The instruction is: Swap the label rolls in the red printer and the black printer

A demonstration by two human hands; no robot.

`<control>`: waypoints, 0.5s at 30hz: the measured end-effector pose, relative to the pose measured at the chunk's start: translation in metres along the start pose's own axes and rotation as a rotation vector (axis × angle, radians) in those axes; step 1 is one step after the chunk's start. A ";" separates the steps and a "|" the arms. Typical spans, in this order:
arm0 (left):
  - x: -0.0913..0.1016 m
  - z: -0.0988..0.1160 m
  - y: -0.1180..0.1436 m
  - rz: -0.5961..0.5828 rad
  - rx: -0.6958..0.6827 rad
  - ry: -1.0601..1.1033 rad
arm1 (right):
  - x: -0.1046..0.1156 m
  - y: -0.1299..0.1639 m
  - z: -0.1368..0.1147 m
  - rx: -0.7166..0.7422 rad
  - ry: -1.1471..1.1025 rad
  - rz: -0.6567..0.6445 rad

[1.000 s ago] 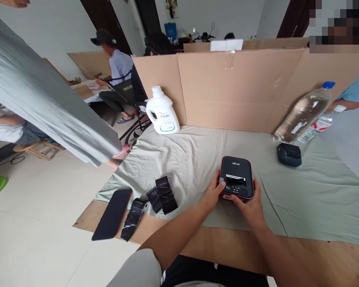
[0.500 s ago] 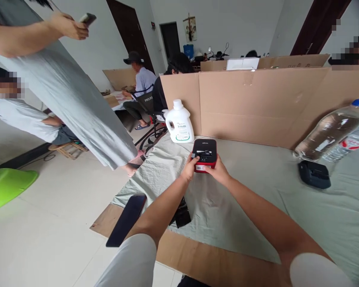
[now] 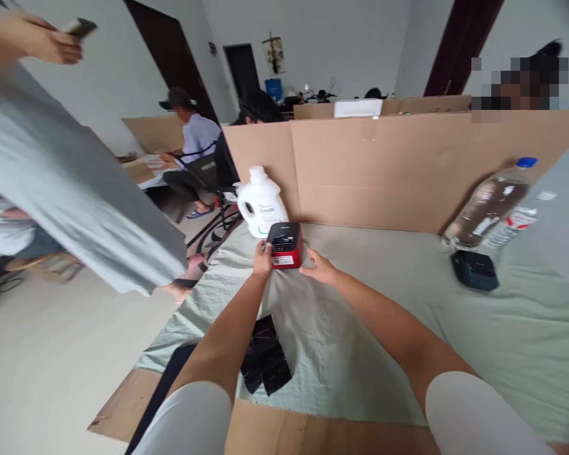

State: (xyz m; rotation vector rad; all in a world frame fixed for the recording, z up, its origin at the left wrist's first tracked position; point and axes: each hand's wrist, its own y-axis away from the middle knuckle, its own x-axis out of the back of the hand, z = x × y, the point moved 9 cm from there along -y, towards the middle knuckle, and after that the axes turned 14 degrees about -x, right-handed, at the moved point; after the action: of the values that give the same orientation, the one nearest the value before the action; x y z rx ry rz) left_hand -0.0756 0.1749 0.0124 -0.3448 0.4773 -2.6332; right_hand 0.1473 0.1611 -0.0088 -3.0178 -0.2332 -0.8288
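Both arms are stretched far forward, and the red-and-black printer (image 3: 285, 244) now stands on the pale green cloth (image 3: 384, 297) just in front of the white detergent jug (image 3: 262, 210), close to the cardboard wall (image 3: 398, 170); 1 second ago it sat much nearer the body, and half a second ago it was lifted between both hands, so it has been carried outward and looks set down. The left hand (image 3: 263, 259) is against the printer's left side, fingers curled on its edge. The right hand (image 3: 318, 268) lies just right of the printer with fingers loosely spread; whether it touches the casing is hard to tell at this distance. Well behind the printer, toward the body, black rolls (image 3: 265, 361) lie on the cloth, with a dark phone (image 3: 164, 385) partly hidden by the left arm. Far to the printer's right sit a small dark device (image 3: 474, 270) and 2 plastic bottles (image 3: 490, 205). Another person's hand (image 3: 42, 41) holds a phone at upper left.
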 end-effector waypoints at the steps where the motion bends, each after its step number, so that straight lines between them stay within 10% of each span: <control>1: 0.006 0.008 0.007 0.060 -0.041 -0.105 | 0.021 0.009 0.014 -0.038 0.066 0.039; 5: -0.012 0.051 0.061 0.077 -0.289 -0.401 | 0.156 0.057 0.072 -0.244 0.314 0.326; 10: -0.119 0.081 0.176 -0.499 -0.417 -0.365 | 0.338 0.142 0.148 -0.672 0.656 0.807; 15: -0.176 0.087 0.271 -0.850 -0.429 -0.468 | 0.388 0.190 0.223 -0.998 0.533 0.801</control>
State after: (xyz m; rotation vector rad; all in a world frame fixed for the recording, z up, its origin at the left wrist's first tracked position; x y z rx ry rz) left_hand 0.2065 0.0038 -0.0406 -1.5528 0.8714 -3.0246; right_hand 0.6174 0.0376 0.0032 -2.8283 1.6877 -1.9036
